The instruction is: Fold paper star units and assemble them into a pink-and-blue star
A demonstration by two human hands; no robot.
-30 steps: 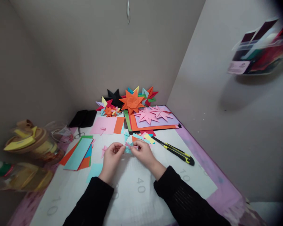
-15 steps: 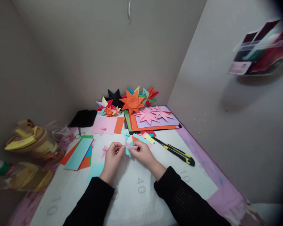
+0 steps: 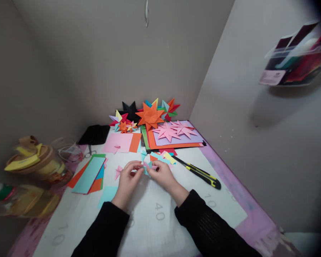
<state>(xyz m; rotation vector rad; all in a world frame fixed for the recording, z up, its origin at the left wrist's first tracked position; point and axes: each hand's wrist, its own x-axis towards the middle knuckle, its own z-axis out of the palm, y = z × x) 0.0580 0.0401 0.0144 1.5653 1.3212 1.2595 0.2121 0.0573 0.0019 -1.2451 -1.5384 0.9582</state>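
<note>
Between my hands is a small folded paper piece point(image 3: 147, 168) in pink and light blue. My left hand point(image 3: 130, 178) pinches its left side, and my right hand point(image 3: 162, 175) grips its right side with thumb and fingers. Fingers cover much of the piece. Just left of my left hand lies a pink folded unit point(image 3: 118, 172); a light blue folded unit point(image 3: 143, 155) sits beyond the hands. A light blue paper square point(image 3: 108, 195) rests by my left wrist. Another small pink unit point(image 3: 117, 147) lies on a pink sheet point(image 3: 121, 140).
A yellow-black utility knife point(image 3: 196, 172) lies to the right. Paper strips point(image 3: 89, 175) and scissors point(image 3: 90, 151) are at left. Several paper stars, such as an orange one point(image 3: 150, 115), stand against the wall. A bottle point(image 3: 29, 200) and a basket point(image 3: 40, 164) flank the left edge.
My left hand has moved slightly right and its fingers have come closer over the paper piece. My right hand keeps its grip almost in place.
</note>
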